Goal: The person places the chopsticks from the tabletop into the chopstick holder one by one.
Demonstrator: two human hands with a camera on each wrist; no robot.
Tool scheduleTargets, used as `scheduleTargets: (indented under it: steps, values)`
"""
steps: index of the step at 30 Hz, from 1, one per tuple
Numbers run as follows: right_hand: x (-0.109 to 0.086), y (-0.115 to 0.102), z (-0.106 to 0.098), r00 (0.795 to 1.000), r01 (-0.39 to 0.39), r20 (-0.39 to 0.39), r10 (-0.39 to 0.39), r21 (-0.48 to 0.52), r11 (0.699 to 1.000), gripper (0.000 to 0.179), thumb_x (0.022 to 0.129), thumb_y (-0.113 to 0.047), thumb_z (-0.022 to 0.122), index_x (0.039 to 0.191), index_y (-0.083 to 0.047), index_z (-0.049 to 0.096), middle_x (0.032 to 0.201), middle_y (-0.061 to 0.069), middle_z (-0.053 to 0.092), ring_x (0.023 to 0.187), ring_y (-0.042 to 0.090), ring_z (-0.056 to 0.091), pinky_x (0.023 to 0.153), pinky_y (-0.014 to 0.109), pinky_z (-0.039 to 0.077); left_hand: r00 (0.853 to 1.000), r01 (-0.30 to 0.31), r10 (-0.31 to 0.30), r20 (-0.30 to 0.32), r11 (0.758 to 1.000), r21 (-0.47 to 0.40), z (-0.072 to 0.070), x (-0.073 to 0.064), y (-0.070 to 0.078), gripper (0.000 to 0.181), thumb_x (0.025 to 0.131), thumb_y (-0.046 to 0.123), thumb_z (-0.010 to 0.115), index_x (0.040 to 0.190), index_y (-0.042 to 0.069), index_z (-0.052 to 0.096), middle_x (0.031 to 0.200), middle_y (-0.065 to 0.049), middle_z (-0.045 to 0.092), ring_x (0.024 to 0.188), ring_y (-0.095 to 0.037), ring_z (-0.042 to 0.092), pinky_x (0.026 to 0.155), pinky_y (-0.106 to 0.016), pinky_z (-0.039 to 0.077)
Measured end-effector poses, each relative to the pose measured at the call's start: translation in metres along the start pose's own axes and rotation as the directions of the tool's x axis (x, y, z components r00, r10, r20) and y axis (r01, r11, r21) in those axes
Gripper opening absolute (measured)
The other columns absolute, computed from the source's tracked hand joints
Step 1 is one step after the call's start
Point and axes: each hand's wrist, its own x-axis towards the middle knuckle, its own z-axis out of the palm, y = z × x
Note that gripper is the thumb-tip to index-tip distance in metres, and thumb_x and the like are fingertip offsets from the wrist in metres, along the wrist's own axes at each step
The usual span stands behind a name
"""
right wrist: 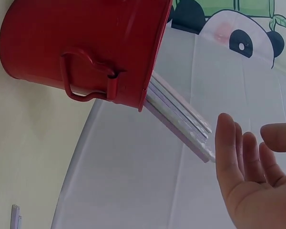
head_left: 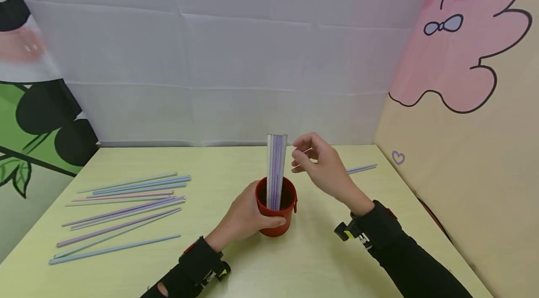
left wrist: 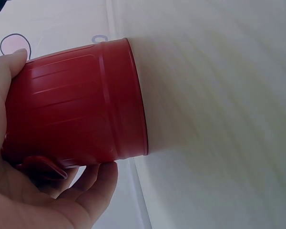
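A red metal bucket (head_left: 273,231) with small side handles stands in the middle of the table. My left hand (head_left: 242,214) grips it from the left, thumb across the front below the rim; the left wrist view shows fingers curled round the bucket (left wrist: 76,105). A bundle of thin white and purple sticks (head_left: 276,171) stands upright in it. My right hand (head_left: 317,164) is just right of the bundle's upper end, fingers loosely bent, holding nothing. In the right wrist view the fingers (right wrist: 225,148) are right by the ends of the sticks (right wrist: 181,119), and a handle (right wrist: 78,98) shows on the bucket.
Several loose sticks (head_left: 139,190) in blue, pink, green and purple lie spread on the left of the table (head_left: 202,157). A few bluish sticks (head_left: 362,168) lie at the right, partly behind my right wrist. A white cloth-like wall (head_left: 236,54) rises behind the table.
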Motion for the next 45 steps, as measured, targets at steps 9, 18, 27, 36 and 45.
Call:
scheduleTargets:
  steps: [9,18,27,36,45]
  values:
    - [-0.005,-0.017,-0.019,0.993,0.080,-0.068,-0.094,-0.176,0.981,0.020,0.095,-0.002,0.057,0.113,-0.005,0.051,0.099,0.012,0.058,0.083,0.025,0.064,0.072,0.033,0.056,1.000,0.011,-0.011,0.001,1.000,-0.005,-0.001,0.000,0.003,0.085,0.066,0.047,0.084,0.136,0.026,0.039,0.123,0.012,0.049,0.108,-0.010,0.050,0.085,-0.036,0.050]
    - [0.000,0.049,-0.060,0.978,0.151,-0.045,-0.202,-0.515,0.844,0.035,0.090,-0.009,0.064,0.122,-0.007,0.052,0.114,0.007,0.054,0.099,0.024,0.055,0.082,0.042,0.050,1.000,0.029,-0.029,-0.009,1.000,0.000,0.000,-0.002,0.003,0.086,0.065,0.047,0.085,0.135,0.026,0.040,0.122,0.012,0.050,0.106,-0.009,0.050,0.083,-0.034,0.050]
    - [-0.017,0.105,-0.078,0.995,0.056,0.102,0.022,-0.700,0.712,0.050,0.088,-0.019,0.067,0.133,-0.010,0.047,0.128,0.014,0.042,0.114,0.035,0.041,0.087,0.052,0.042,0.999,0.035,-0.035,-0.010,0.999,-0.007,0.001,-0.002,0.003,0.087,0.065,0.047,0.085,0.135,0.026,0.039,0.122,0.012,0.050,0.106,-0.008,0.051,0.083,-0.034,0.050]
    - [-0.036,0.143,-0.086,0.971,0.093,0.216,0.104,-0.742,0.664,0.057,0.087,-0.027,0.070,0.136,-0.008,0.047,0.129,0.016,0.045,0.117,0.039,0.040,0.092,0.058,0.039,0.999,0.036,-0.036,-0.038,0.999,-0.002,0.010,-0.007,0.011,0.086,0.064,0.046,0.086,0.134,0.026,0.040,0.122,0.012,0.050,0.106,-0.008,0.051,0.084,-0.035,0.050]
    - [-0.052,0.162,-0.094,0.946,0.095,0.272,0.173,-0.748,0.656,0.058,0.087,-0.032,0.069,0.136,-0.008,0.048,0.126,0.014,0.046,0.114,0.037,0.042,0.092,0.055,0.040,0.997,0.045,-0.044,-0.067,0.999,0.003,0.026,-0.016,0.021,0.085,0.064,0.046,0.086,0.133,0.027,0.041,0.120,0.012,0.051,0.104,-0.008,0.051,0.083,-0.034,0.050]
